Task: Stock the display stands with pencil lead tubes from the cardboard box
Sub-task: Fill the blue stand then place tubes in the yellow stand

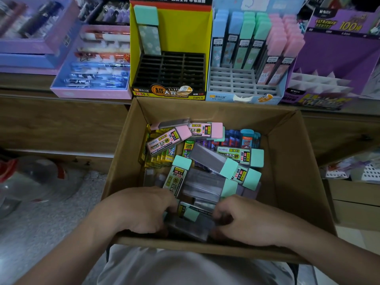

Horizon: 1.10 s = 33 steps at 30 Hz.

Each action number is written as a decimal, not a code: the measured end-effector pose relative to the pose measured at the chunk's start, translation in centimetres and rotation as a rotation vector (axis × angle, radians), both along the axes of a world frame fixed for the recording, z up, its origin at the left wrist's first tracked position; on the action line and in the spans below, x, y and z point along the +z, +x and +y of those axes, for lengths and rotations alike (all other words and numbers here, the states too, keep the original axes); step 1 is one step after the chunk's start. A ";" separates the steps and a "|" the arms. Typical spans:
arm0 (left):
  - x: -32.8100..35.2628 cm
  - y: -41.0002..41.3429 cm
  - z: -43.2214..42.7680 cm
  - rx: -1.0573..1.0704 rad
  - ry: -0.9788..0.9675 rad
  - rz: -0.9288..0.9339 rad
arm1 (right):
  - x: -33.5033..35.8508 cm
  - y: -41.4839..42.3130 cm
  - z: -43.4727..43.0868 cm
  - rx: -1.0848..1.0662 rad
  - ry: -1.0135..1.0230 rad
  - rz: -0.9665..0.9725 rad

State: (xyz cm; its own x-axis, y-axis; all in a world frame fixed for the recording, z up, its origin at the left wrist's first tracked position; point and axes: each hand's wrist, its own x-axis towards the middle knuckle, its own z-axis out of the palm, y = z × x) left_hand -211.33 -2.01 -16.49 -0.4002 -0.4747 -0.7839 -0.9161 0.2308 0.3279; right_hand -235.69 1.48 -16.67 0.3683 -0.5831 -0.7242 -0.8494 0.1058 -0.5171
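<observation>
An open cardboard box (287,153) on my lap holds several loose pencil lead tubes (207,157) with pink and mint caps. Both hands reach into its near end. My left hand (141,210) and my right hand (244,221) curl around the two sides of a stack of mint-capped lead tubes (190,221) lying flat. On the shelf beyond stands a yellow display stand (170,58) whose black slotted tray holds one mint-capped tube (148,29) at its back left. Beside it, a light blue display stand (244,79) carries several blue, mint and pink tubes in its rear slots.
A pink tray of pens (92,64) and purple boxes (33,33) sit left of the stands. A purple display (333,64) stands at the right. A clear plastic jug (30,179) lies on the floor at left, and white baskets (362,171) are at right.
</observation>
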 end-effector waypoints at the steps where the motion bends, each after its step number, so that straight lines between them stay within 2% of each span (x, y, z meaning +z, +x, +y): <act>1: 0.0 0.0 0.0 -0.011 -0.004 0.009 | 0.0 0.0 0.0 -0.009 0.014 -0.013; 6: 0.0 0.4 -0.2 -0.032 0.021 0.033 | -0.1 0.0 -0.1 -0.072 0.077 -0.089; 12: -0.1 0.1 -0.3 -0.028 0.061 0.107 | -0.4 0.1 -0.3 -0.283 0.253 -0.077; 17: -0.2 -0.4 -0.2 -0.035 0.029 0.123 | -0.5 0.7 -0.4 -0.249 0.233 -0.116; 23: 0.3 -0.7 -0.1 -0.034 0.013 0.083 | 0.1 0.4 -0.3 -0.094 0.216 -0.121; 28: 0.8 -1.1 -0.4 -0.006 0.029 0.084 | -0.1 -0.1 -0.4 -0.219 0.294 -0.255; 33: 0.9 -0.7 -1.0 0.110 -0.039 0.162 | -0.2 -0.4 -0.6 -0.404 0.357 -0.431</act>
State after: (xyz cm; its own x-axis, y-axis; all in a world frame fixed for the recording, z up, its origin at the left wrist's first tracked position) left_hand -211.98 -2.97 -15.60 -0.4636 -0.5513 -0.6937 -0.8725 0.1476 0.4658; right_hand -236.04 0.90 -16.85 0.4704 -0.4883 -0.7350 -0.4341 0.5972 -0.6745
